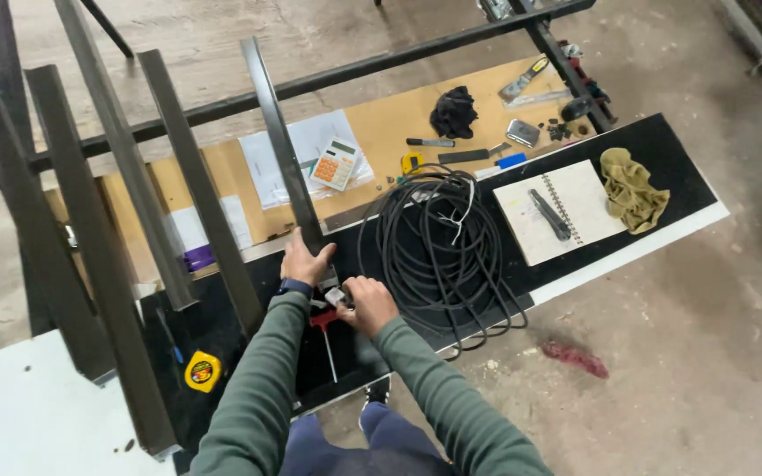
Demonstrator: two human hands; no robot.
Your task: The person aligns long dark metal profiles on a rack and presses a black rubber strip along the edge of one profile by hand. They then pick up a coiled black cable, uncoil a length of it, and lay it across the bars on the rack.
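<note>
Gripping long dark steel bar (pixel 282 141), left hand (pixel 303 261) at base.

Calculator's (pixel 335 164) small grey screen, on white papers (pixel 297 154) mid-bench.

Left hand (pixel 303 261): grips the lower end of a dark metal bar (pixel 280 141) that leans up and away from the worktop (pixel 663 145).
Right hand (pixel 366 302): closed over a small metallic piece just beside the bar's foot, perhaps a clamp.
Red tool (pixel 324 323): lies between the hands.
Cable (pixel 441 251): black coil, just right of the right hand.
Notebook (pixel 557 211): open, a knife on it.
Tape measure (pixel 202 370): yellow, near the left sleeve.
Calculator (pixel 334 164): on papers, behind the bar.
</note>
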